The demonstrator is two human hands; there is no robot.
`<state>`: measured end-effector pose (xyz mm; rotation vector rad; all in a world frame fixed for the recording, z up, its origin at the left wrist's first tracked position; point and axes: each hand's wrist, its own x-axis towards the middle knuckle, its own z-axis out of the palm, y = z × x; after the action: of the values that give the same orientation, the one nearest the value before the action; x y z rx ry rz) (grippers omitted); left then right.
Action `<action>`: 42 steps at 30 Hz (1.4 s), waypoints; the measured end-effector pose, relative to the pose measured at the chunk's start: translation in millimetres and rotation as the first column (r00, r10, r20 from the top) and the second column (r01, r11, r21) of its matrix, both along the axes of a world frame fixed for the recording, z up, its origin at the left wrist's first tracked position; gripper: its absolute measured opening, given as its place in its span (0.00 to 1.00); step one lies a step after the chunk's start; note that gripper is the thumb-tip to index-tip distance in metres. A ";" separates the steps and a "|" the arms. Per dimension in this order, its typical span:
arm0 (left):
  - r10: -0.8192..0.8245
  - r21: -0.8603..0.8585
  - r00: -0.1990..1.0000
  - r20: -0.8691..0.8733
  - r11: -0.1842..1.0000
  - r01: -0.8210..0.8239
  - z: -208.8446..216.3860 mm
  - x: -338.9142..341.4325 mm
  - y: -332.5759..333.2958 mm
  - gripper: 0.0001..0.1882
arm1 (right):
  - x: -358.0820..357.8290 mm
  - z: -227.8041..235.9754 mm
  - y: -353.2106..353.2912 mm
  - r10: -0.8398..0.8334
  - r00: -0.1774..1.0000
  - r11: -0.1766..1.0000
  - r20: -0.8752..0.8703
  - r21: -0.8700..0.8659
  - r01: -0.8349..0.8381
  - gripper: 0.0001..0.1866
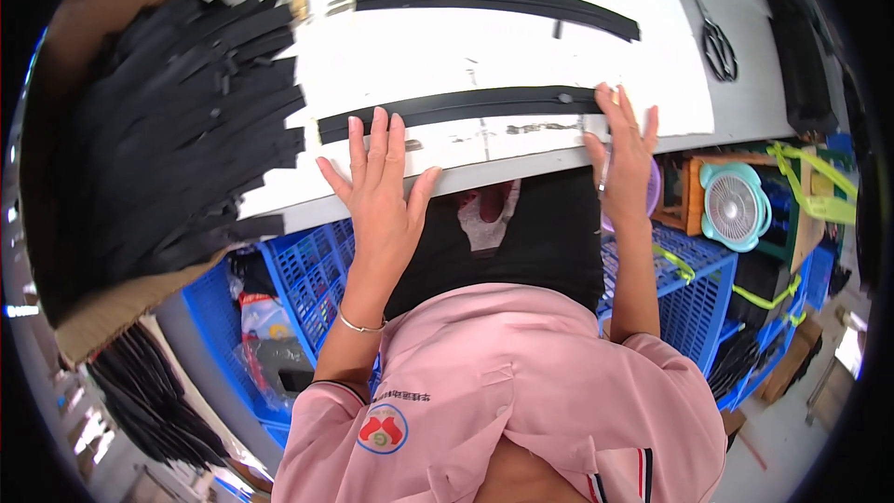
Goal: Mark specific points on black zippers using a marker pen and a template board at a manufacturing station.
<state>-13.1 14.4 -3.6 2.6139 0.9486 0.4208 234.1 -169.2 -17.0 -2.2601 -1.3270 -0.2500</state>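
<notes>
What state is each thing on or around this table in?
Front strip: laid out, nearly straight
Left hand: open, fingers spread over the strip's left end
Right hand: fingers apart at its right end
Back strips: partly overlapping
Scissors: lying down, blades look closed
Strip pile: loosely heaped
Fan: upright, unclear whether running

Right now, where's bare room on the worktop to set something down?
White sheet between the upper black strips and the lower black strip; grey worktop between the scissors and black bundle. Crowded: left end, under the black strip pile.
</notes>
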 end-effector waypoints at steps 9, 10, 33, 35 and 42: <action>0.081 0.011 0.996 0.022 0.997 -0.082 -6.1 -34.7 12.4 0.42 | -1.7 6.1 2.6 -0.004 0.999 0.998 -0.038 -0.063 0.002 0.25; 0.090 0.003 0.996 0.025 0.996 -0.090 -5.5 -37.0 11.5 0.41 | -2.2 9.7 2.8 -0.005 0.999 0.997 -0.035 -0.073 0.002 0.23; 0.146 0.022 0.978 0.149 0.988 -0.151 -10.8 -34.3 11.1 0.38 | -124.1 12.9 175.6 0.340 0.676 0.937 -0.654 0.299 -0.182 0.06; 0.144 0.017 0.979 0.145 0.989 -0.148 -9.8 -34.7 11.5 0.38 | -124.8 12.6 176.5 0.338 0.707 0.937 -0.622 0.293 -0.190 0.06; 0.137 0.027 0.981 0.138 0.989 -0.142 -10.6 -33.7 11.4 0.38 | -125.4 8.3 179.0 0.338 0.776 0.932 -0.532 0.306 -0.196 0.06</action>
<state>-46.8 25.8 -14.2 2.5217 1.0914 0.6487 108.7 9.8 -8.7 -1.7110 -1.1838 0.3492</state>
